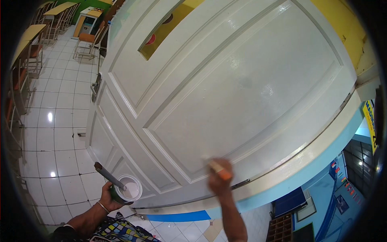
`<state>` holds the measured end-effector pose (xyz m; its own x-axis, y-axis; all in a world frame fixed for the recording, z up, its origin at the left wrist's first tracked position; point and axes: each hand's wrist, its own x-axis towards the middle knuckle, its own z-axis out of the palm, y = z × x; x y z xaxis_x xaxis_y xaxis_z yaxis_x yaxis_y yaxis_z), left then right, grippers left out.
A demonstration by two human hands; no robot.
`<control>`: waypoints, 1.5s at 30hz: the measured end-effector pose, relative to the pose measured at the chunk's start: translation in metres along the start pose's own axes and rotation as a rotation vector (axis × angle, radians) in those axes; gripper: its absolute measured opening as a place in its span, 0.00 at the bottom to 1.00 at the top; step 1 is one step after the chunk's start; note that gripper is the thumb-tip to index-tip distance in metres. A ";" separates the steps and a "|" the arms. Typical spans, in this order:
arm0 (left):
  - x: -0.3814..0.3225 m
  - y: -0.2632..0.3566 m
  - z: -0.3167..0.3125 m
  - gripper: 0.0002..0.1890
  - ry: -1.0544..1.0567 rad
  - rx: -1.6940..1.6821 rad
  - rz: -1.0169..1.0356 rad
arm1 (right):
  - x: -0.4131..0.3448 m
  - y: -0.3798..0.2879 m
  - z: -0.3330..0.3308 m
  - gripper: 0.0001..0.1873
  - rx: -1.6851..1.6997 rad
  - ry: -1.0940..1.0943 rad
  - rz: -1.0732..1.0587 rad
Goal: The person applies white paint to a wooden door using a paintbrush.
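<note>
My left hand (109, 198) grips a small open can (116, 193) from its side. Whitish paint (132, 190) lies inside the can, and a grey stick (105, 174) stands tilted in it, its upper end darkened. My right hand (220, 178), blurred by motion, is closed around the orange handle of a paintbrush (222, 171). The bristle end is at the lower part of a large recessed panel of a white panelled door (242, 99); blur hides whether it touches. Parts of the door surface shine with glare.
The door has a metal handle (96, 87) and a narrow window slot (169, 27). A cream and light-blue frame (305, 154) runs along its hinge side. Left lies a white tiled floor (63, 115) with chairs (87, 39) and desks (33, 33). A wooden pigeonhole shelf (279, 228) stands lower right.
</note>
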<state>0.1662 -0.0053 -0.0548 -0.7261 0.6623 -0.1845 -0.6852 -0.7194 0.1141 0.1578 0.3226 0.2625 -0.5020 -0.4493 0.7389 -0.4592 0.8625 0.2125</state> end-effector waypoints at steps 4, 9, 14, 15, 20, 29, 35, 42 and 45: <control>-0.002 0.000 0.002 0.39 -0.008 -0.002 0.027 | 0.084 0.014 -0.059 0.09 -0.117 0.329 0.052; -0.011 0.007 -0.001 0.37 0.012 -0.070 0.030 | 0.040 0.008 -0.029 0.15 -0.430 0.153 -0.113; -0.012 0.016 0.000 0.37 0.020 -0.072 0.003 | -0.090 -0.025 0.067 0.18 -0.450 -0.142 -0.081; -0.015 0.017 0.000 0.37 0.018 -0.074 -0.001 | -0.103 -0.036 0.077 0.18 -0.413 -0.179 -0.056; -0.019 0.026 -0.010 0.37 0.017 -0.055 0.019 | -0.104 -0.070 0.082 0.16 -0.252 -0.215 0.042; -0.017 0.030 -0.010 0.39 -0.056 -0.024 0.012 | 0.052 -0.002 -0.018 0.05 -0.226 0.179 0.064; -0.015 0.031 0.007 0.38 -0.043 -0.007 -0.010 | 0.170 0.026 -0.111 0.16 -0.375 0.491 0.009; -0.014 0.036 -0.001 0.36 -0.044 -0.048 -0.027 | 0.085 0.031 -0.061 0.16 -0.723 0.136 -0.167; -0.010 0.040 -0.004 0.36 -0.040 -0.064 -0.026 | 0.025 -0.017 -0.030 0.12 -0.467 -0.108 -0.090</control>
<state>0.1460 -0.0416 -0.0519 -0.7109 0.6877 -0.1477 -0.6995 -0.7131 0.0469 0.1748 0.3036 0.2965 -0.5598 -0.5274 0.6392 -0.1390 0.8202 0.5550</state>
